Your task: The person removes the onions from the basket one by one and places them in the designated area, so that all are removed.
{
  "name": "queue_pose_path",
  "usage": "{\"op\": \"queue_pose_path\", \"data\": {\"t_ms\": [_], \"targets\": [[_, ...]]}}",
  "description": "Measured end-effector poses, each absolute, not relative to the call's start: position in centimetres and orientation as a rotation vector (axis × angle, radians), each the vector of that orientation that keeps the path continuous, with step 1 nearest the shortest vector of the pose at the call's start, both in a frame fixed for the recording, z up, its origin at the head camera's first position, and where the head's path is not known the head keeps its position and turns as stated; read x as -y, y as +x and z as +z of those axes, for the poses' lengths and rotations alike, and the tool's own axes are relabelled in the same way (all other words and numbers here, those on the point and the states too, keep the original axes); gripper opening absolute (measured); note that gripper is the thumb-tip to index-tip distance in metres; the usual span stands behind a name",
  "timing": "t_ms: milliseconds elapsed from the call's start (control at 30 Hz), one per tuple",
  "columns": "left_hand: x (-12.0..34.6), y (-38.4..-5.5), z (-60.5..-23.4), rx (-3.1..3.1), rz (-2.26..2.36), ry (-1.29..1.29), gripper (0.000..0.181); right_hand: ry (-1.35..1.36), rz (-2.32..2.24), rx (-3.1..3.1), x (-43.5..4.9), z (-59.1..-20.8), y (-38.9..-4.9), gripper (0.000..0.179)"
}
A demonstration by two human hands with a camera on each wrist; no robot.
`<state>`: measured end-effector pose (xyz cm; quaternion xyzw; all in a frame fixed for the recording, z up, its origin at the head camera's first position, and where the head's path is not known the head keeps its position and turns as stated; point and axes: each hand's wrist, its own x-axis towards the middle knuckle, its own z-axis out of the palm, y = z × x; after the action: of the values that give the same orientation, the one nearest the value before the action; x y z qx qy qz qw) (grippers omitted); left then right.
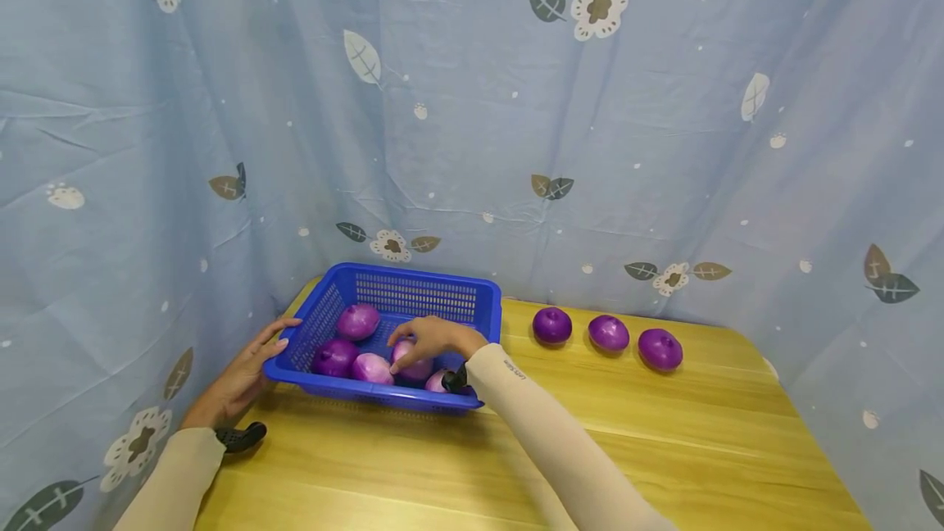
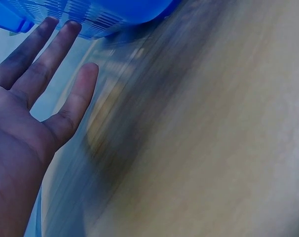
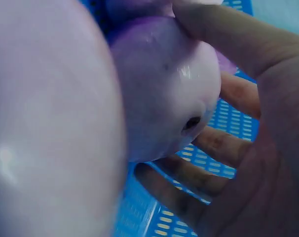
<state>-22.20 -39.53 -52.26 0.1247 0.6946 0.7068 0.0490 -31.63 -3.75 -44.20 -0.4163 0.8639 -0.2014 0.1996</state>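
A blue plastic basket (image 1: 413, 272) with slotted walls stands on the table's left part, several purple onions inside it. My right hand (image 1: 435, 337) reaches into it with fingers and thumb curved round a pale purple onion (image 1: 417, 368). In the right wrist view that onion (image 3: 159, 94) shows a dark hole, with the thumb over its upper side and fingers around the far side. Another onion (image 3: 51, 123) looms large at left there. At the basket's left rim, my left hand (image 1: 243, 375) touches with fairly straight fingers; the left wrist view shows fingertips at the basket wall (image 2: 100, 19).
On the wooden table (image 1: 664, 441), a row of purple onions lies right of the basket: one onion (image 1: 551, 325) nearest it, a middle onion (image 1: 608, 333) and a right onion (image 1: 660, 349). A blue flowered curtain (image 1: 472, 146) hangs behind and along the sides.
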Motion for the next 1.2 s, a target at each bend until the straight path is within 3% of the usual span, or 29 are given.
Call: {"op": "queue_pose_path", "data": {"t_ms": [767,1000,1200], "targets": [[39.6,-22.3,-52.1,-2.086,2.177,0.398,0.043,-0.974,-0.973,-2.4,1.4,-45.3,-33.3,0.056],[39.5,-22.4,-51.9,-2.063,2.187,0.417,0.042,-0.828,-0.805,-2.38,0.4,-44.5,-33.0,0.063],[39.6,-22.3,-52.1,-2.035,2.207,0.411,0.041,-0.854,-0.694,-2.486,0.2,-44.6,-33.1,0.067]]}}
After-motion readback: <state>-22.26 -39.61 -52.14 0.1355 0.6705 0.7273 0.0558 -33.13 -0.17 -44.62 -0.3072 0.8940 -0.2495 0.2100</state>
